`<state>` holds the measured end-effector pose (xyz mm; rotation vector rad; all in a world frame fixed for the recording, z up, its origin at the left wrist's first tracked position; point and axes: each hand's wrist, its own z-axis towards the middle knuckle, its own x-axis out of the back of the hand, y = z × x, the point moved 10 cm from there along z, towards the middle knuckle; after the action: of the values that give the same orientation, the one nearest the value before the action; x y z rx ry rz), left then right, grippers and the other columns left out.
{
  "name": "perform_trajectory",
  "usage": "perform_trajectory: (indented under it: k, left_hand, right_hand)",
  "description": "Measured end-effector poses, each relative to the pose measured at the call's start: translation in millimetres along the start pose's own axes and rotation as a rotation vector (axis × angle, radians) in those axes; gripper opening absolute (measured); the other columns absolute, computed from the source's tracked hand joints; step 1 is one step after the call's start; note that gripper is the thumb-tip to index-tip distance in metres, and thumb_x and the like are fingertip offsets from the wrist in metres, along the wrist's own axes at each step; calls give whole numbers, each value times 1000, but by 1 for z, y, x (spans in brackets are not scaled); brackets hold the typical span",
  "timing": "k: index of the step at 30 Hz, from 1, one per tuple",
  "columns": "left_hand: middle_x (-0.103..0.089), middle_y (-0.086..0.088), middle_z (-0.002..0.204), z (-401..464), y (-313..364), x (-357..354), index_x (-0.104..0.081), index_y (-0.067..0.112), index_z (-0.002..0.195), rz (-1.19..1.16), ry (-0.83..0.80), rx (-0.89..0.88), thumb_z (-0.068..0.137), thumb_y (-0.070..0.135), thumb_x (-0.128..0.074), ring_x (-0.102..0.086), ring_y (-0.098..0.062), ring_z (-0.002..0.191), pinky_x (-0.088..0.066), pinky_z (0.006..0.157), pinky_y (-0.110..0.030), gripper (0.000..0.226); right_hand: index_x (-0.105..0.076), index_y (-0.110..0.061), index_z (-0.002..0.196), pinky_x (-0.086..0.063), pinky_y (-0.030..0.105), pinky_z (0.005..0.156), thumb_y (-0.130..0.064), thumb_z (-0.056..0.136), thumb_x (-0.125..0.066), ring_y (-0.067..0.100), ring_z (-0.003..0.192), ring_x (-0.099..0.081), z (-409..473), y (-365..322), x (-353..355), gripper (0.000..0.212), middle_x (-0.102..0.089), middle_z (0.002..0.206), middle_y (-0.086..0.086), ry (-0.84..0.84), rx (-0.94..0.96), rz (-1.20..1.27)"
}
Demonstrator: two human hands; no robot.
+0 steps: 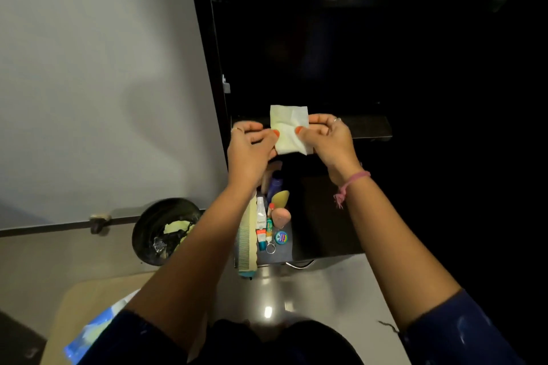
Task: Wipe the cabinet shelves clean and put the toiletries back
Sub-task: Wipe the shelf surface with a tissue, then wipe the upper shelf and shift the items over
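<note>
You hold a pale yellowish, creased rectangular wipe (291, 129) of thin soft sheet material between both hands, in front of the dark matte shelf edge (370, 127) of the black open-fronted cabinet (355, 47). Your left hand (252, 151) pinches the wipe's left edge, thumb tip pressed on its face and the other fingers curled behind or beside it. Your right hand (329, 139) pinches the right edge the same way, thumb on the front, forefinger arched over the top, the remaining fingers folded in. The sheet hangs upright and slightly crumpled between the two grips.

Below your left wrist, the toiletries lie crowded together on a lower flat surface: a long cream plastic comb (248, 241) with fine teeth, a slim white tube with an orange and teal end (261, 224), a smooth pink teardrop-shaped sponge (279, 216), a yellow-green teardrop-shaped sponge (281, 196), a blue rounded bottle (275, 184), and a small round teal tin (281, 237). Further left, a round black bin (161, 230) holds crumpled pale wipes.
</note>
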<state>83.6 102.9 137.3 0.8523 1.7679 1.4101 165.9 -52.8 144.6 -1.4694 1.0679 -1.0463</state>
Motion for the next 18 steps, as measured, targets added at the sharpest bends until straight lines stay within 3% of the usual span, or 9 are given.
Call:
perform_trajectory:
  k: [4, 8, 11, 14, 16, 18]
  left_hand:
    - [-67, -5, 106, 39, 12, -7, -63, 16, 104, 296, 35, -109, 84, 12, -62, -63, -12, 91, -54, 85, -30, 21]
    - [-63, -4, 117, 54, 3, -15, -59, 12, 122, 502, 0, -80, 85, 7, -59, -61, -13, 103, -49, 89, -23, 37]
    - [-61, -4, 122, 48, -2, -9, -58, 13, 123, 528, -35, -67, 87, 4, -57, -58, -12, 111, -47, 99, -27, 37]
    - [-64, -2, 114, 18, -6, 4, -59, 16, 117, 377, -59, -72, 90, 5, -53, -60, -7, 105, -50, 93, -23, 31]
    - [-67, 1, 104, -5, -20, 17, -60, 18, 110, 309, -42, -61, 91, 8, -53, -63, -5, 97, -52, 85, -19, 23]
    - [-68, 0, 98, -24, -52, 34, -61, 17, 102, 304, -11, -12, 90, 16, -54, -65, -11, 92, -54, 81, -27, 14]
  right_hand:
    - [-56, -13, 97, -54, 26, 71, -12, 80, -71, 9, 68, -59, 38, -11, -2, 22, -60, 75, -4, 130, 71, -122]
    - [-60, -9, 109, -51, 25, 87, -13, 80, -70, 12, 90, -61, 55, -6, -10, 31, -66, 100, 4, 119, 94, -335]
    - [-62, -9, 111, -45, 15, 85, -13, 82, -67, 11, 99, -58, 42, -6, -4, 29, -63, 110, 5, 173, 186, -443]
    - [-62, -11, 107, -43, 4, 72, -9, 87, -61, 6, 93, -57, 2, -4, 14, 20, -59, 108, 5, 321, 309, -282]
    - [-61, -14, 104, -43, 4, 66, -8, 89, -58, -3, 83, -56, -25, 16, 23, 16, -60, 102, 4, 374, 291, -120]
    - [-60, -18, 102, -47, 11, 66, -9, 91, -57, -4, 75, -56, -47, 54, 29, 14, -62, 93, -3, 405, 215, -32]
